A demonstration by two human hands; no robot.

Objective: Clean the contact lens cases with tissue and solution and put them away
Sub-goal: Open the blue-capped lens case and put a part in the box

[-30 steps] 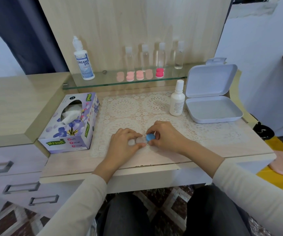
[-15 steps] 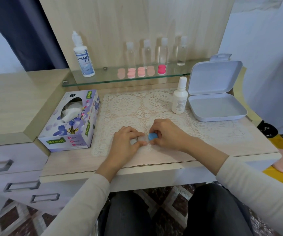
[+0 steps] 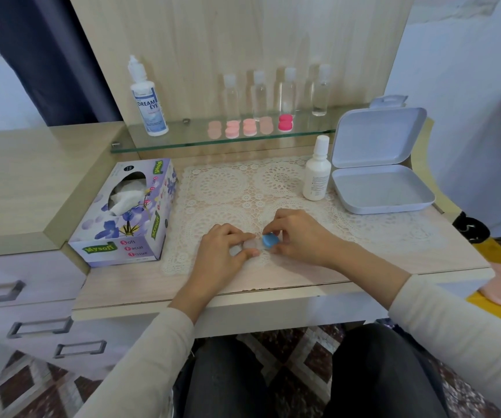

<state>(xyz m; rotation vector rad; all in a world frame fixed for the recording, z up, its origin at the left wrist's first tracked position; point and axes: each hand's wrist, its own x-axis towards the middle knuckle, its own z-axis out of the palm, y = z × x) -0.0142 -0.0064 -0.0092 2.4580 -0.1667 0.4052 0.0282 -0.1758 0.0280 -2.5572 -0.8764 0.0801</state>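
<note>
We had the contact lens case [image 3: 256, 245] down on the lace mat [image 3: 231, 188], pinned between both hands, and the step, as we judged it, was unscrewing its blue cap [image 3: 270, 240]. Our left hand [image 3: 223, 251] was closed on the clear, paler half of the case, thumb and forefinger pinching it flat to the mat; our right hand [image 3: 297, 233] was closed on the blue cap, fingertips ringed round its rim. The cap sat tilted between those fingertips, so it looked partly lifted or loosened, though we could not tell whether the thread had let go. To do this well, we judged that the left pinch should hold the body still while the right turned from the fingertips alone, keeping the case low over the mat so a freed cap would not roll off. The tissue box [image 3: 128, 212] stood to the left of the left-hand grip, near but apart. The small white bottle [image 3: 317, 173] stood beyond the right-hand grip, and the open white box [image 3: 382, 188] lay just beside the bottle, further to the right. Other cases [image 3: 250, 128] waited on the glass shelf [image 3: 183, 140], well beyond both hands.
</note>
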